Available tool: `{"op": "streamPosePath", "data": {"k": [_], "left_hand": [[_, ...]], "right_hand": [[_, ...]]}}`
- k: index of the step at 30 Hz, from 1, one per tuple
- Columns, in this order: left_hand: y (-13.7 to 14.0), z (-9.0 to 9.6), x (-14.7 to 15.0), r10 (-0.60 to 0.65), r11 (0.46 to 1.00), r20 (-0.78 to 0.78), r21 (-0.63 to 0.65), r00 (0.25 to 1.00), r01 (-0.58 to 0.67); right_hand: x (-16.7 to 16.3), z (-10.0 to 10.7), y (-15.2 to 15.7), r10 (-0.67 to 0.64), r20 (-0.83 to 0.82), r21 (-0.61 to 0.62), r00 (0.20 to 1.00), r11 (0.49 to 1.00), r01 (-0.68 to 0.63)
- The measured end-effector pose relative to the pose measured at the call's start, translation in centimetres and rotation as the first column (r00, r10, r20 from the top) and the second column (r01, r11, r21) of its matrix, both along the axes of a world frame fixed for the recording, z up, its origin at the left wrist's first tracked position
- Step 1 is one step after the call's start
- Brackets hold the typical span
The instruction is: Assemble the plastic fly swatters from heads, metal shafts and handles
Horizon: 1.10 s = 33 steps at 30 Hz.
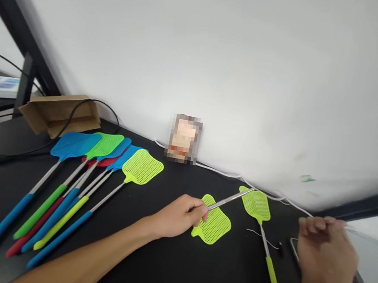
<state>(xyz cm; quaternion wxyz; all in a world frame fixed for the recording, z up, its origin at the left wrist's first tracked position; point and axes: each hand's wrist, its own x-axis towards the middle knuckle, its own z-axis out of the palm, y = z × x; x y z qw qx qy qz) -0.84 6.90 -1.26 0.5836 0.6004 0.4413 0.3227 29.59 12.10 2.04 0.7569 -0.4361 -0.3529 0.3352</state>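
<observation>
My left hand (183, 216) is closed on a thin metal rod (232, 199), which slants up and right to the mesh of a fly swatter. Beneath the rod lies a yellow-green swatter head (215, 226), partly hidden by my fingers. To its right rests a yellow-green fly swatter (271, 278) with a metal shaft and long grip. My right hand (328, 251) is raised at the right, its fingers curled. Whatever it holds, if anything, is hidden.
Several blue, green, red and yellow fly swatters (68, 179) lie overlapping on the black table at left. Behind them are an open cardboard box (60, 111) and a black cable (68, 120). A blurred packet (184, 138) leans against the wall, near a white cable (220, 171).
</observation>
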Motion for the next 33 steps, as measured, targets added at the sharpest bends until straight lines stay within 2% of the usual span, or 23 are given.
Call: {"op": "streamPosePath", "data": {"k": [2, 5, 6, 8, 10, 13, 16, 19, 20, 22, 23, 25, 27, 28, 30, 33], "left_hand": [[0.1, -0.3, 0.0, 0.019, 1.000, 0.028, -0.005, 0.999, -0.018], [0.0, -0.5, 0.1, -0.031, 0.999, 0.049, -0.021, 0.998, 0.032], [-0.1, -0.5, 0.1, -0.053, 0.998, 0.052, -0.028, 0.997, 0.055], [-0.3, -0.3, 0.2, -0.094, 0.995, 0.050, -0.038, 0.994, 0.095], [-0.4, 0.0, 0.3, -0.120, 0.992, 0.041, -0.042, 0.992, 0.121], [-0.5, 0.4, 0.3, -0.139, 0.990, 0.013, -0.016, 0.990, 0.139], [-0.2, 0.5, -0.2, -0.164, 0.986, -0.036, 0.022, 0.986, 0.165], [0.3, 0.4, -1.2, -0.139, 0.990, -0.066, -0.024, 0.988, 0.137], [0.5, 0.4, -1.5, -0.117, 0.992, -0.058, -0.049, 0.991, 0.115], [0.8, 0.3, -1.9, -0.102, 0.992, -0.034, -0.082, 0.994, 0.099], [0.9, 0.3, -1.9, -0.110, 0.990, -0.025, -0.089, 0.994, 0.107], [0.9, 0.3, -1.6, -0.134, 0.987, -0.015, -0.093, 0.991, 0.132], [0.6, 0.3, -1.2, -0.152, 0.984, -0.008, -0.095, 0.988, 0.150], [0.5, 0.3, -1.1, -0.157, 0.983, -0.005, -0.096, 0.988, 0.156], [0.3, 0.2, -0.8, -0.170, 0.980, -0.003, -0.102, 0.985, 0.169], [0.2, 0.2, -0.4, -0.180, 0.979, 0.005, -0.101, 0.984, 0.180]], "right_hand": [[-0.9, -0.1, -0.5, 0.098, -0.009, -0.105, 0.995, 0.990, -0.099], [-5.2, -0.9, -2.1, 0.359, 0.070, -0.289, 0.931, 0.900, -0.326], [-6.8, -1.1, -2.6, 0.435, 0.061, -0.304, 0.899, 0.866, -0.398], [-9.3, -1.5, -3.3, 0.478, 0.071, -0.276, 0.876, 0.853, -0.443], [-10.4, -1.7, -3.6, 0.464, 0.070, -0.237, 0.883, 0.868, -0.437], [-9.7, -1.6, -3.1, 0.396, 0.015, -0.205, 0.918, 0.900, -0.385], [-6.0, -1.2, -1.9, 0.264, -0.078, -0.149, 0.961, 0.950, -0.273], [-1.4, -0.9, -0.8, 0.006, -0.094, -0.026, 0.996, 1.000, -0.008], [-0.4, -0.8, -0.7, -0.014, -0.084, -0.030, 0.996, 0.999, 0.012], [-0.1, -0.8, -0.8, 0.037, -0.058, -0.107, 0.998, 0.993, -0.043], [-0.9, -0.9, -1.1, 0.108, -0.038, -0.174, 0.993, 0.978, -0.113], [-3.5, -1.0, -1.8, 0.268, 0.008, -0.248, 0.963, 0.934, -0.258], [-6.6, -1.2, -2.6, 0.447, 0.017, -0.279, 0.894, 0.861, -0.425], [-7.8, -1.3, -2.9, 0.484, 0.016, -0.289, 0.875, 0.840, -0.460], [-9.4, -1.5, -3.3, 0.494, -0.003, -0.277, 0.870, 0.835, -0.475], [-9.2, -1.7, -3.2, 0.420, -0.051, -0.238, 0.906, 0.876, -0.419]]}}
